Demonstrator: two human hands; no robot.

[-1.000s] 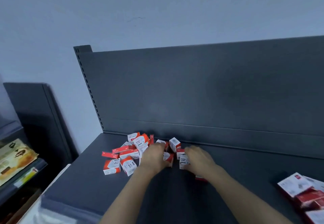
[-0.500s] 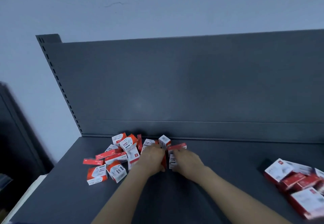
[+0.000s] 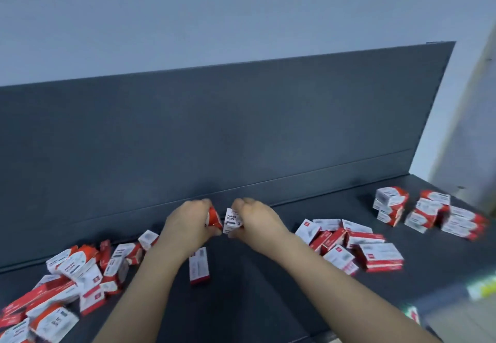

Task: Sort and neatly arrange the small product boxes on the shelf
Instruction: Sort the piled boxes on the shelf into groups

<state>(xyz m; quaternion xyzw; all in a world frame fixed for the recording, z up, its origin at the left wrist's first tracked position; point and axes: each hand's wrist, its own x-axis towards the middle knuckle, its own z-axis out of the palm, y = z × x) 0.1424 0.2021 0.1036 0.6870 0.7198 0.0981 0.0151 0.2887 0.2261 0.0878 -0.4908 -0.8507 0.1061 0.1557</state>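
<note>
My left hand grips a small red box above the dark shelf. Close beside it, my right hand pinches a white paper-clip box. The two boxes nearly touch between my hands. A jumbled heap of red and white boxes lies at the left. One single box lies flat just below my left wrist. A looser group of larger boxes lies to the right of my right arm.
Neat stacks of boxes stand at the far right of the shelf. The shelf's dark back panel rises behind my hands. A pale wall post borders the right end. The shelf's front edge runs at lower right.
The view has swung right, bringing the right-hand stacks into sight. Both hands have lifted away from the left heap, each holding a box, and one box now lies alone below them.
</note>
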